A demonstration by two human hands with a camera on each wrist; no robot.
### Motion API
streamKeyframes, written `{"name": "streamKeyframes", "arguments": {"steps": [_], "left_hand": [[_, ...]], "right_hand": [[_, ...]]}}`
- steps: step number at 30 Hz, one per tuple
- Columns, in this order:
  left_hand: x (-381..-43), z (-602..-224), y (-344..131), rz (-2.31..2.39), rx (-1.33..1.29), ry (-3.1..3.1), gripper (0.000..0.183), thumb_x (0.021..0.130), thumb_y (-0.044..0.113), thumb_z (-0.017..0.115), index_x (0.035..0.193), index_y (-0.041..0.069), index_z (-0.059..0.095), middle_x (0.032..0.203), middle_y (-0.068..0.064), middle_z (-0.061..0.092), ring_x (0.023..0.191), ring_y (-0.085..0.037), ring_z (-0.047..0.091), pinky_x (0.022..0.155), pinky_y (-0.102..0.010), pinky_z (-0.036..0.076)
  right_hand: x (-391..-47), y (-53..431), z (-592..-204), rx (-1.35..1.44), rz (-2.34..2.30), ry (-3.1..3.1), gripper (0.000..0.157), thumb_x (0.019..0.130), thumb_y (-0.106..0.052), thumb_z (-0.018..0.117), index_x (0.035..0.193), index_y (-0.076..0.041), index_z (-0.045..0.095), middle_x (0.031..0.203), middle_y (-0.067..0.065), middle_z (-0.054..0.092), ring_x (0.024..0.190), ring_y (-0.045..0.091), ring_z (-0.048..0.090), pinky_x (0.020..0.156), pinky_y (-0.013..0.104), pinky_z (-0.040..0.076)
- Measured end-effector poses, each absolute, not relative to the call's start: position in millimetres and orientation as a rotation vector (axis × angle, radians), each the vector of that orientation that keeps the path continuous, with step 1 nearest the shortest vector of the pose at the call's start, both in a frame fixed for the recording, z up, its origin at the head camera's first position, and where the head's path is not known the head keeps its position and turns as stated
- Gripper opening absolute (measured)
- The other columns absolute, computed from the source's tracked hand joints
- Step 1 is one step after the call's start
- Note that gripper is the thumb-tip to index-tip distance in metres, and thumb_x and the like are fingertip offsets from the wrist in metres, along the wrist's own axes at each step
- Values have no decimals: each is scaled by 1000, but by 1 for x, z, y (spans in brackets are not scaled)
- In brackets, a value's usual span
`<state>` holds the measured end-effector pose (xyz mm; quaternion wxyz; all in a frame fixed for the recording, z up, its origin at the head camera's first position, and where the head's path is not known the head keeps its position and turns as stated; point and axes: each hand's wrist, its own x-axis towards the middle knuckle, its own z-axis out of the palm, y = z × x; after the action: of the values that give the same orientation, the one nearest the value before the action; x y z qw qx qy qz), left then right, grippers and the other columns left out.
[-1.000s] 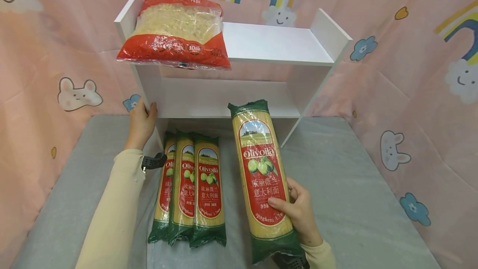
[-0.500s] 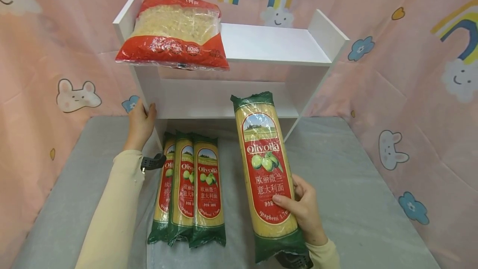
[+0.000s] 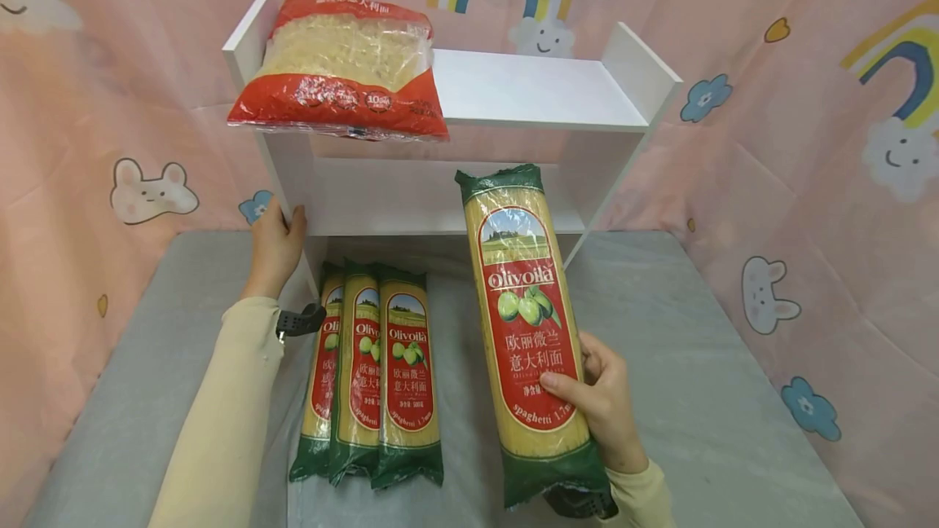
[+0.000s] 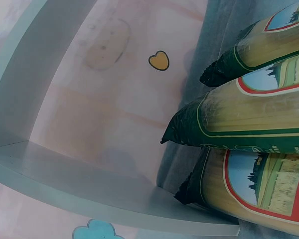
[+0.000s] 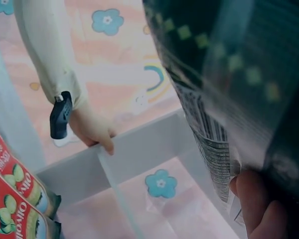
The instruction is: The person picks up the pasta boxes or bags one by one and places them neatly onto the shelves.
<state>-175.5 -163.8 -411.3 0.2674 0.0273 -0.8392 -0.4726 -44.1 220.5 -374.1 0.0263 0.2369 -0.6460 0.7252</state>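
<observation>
My right hand [image 3: 605, 402] grips a spaghetti packet [image 3: 524, 308] by its lower right side, thumb across the front label. The packet is tilted, its green top end overlapping the shelf's middle board in the head view; its printed back shows close up in the right wrist view. My left hand [image 3: 277, 247] holds the left side panel of the white shelf [image 3: 543, 88], thumb on the near face; the right wrist view also shows this left hand [image 5: 94, 127] at the panel edge. Three more spaghetti packets [image 3: 411, 365] lie side by side at the shelf's foot, slightly overlapping.
A red and clear pasta bag [image 3: 345, 63] lies on the left part of the top board, its front end jutting past the edge. A grey cloth [image 3: 704, 398] covers the surface. Behind hangs a pink printed curtain [image 3: 734, 6].
My right hand has raised the spaghetti packet and moved it slightly right, toward the shelf's middle board. The left hand keeps its hold on the side panel.
</observation>
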Motion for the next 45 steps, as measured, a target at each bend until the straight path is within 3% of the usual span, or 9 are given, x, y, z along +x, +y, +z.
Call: {"name": "streamKeyframes", "arguments": {"steps": [8, 15, 21, 29, 39, 45], "left_hand": [[-175, -413, -163, -1249, 50, -2253, 25, 99, 10, 42, 111, -11, 49, 103, -34, 58, 86, -41, 56, 72, -52, 42], [-176, -414, -163, -1260, 57, -2255, 26, 99, 11, 42, 112, -11, 49, 107, -34, 57, 90, -42, 56, 75, -53, 43], [-175, -412, -161, -1248, 52, -2232, 23, 98, 9, 42, 109, -9, 50, 102, -32, 58, 84, -39, 55, 70, -50, 42], [-176, -412, -164, -1264, 57, -2260, 25, 99, 9, 42, 111, -11, 50, 109, -34, 57, 94, -44, 57, 76, -55, 44], [-175, -413, -164, -1257, 55, -2277, 27, 100, 12, 40, 113, -10, 49, 108, -35, 57, 91, -45, 57, 73, -54, 43], [-175, -413, -165, -1269, 46, -2272, 28, 100, 12, 41, 117, -9, 49, 113, -34, 56, 98, -46, 57, 77, -56, 44]], "right_hand": [[-45, 219, -366, 730, 2216, -1993, 40, 77, 17, 52, 112, -1, 61, 84, 9, 71, 67, 19, 68, 56, 30, 53], [-46, 218, -359, 733, 2200, -1974, 40, 76, 18, 52, 111, 0, 61, 84, 10, 71, 67, 19, 68, 55, 30, 53], [-44, 218, -354, 718, 2173, -1967, 41, 75, 19, 53, 109, 0, 62, 83, 10, 71, 66, 19, 68, 54, 30, 53], [-45, 217, -347, 766, 2170, -1920, 42, 73, 19, 53, 111, 1, 62, 84, 10, 71, 67, 18, 68, 55, 29, 53], [-50, 214, -337, 750, 2142, -1927, 39, 74, 16, 52, 108, 1, 63, 82, 10, 71, 65, 18, 67, 55, 29, 53], [-51, 211, -329, 680, 2087, -1992, 34, 76, 13, 54, 105, -1, 63, 80, 10, 71, 63, 19, 67, 54, 29, 53]]}}
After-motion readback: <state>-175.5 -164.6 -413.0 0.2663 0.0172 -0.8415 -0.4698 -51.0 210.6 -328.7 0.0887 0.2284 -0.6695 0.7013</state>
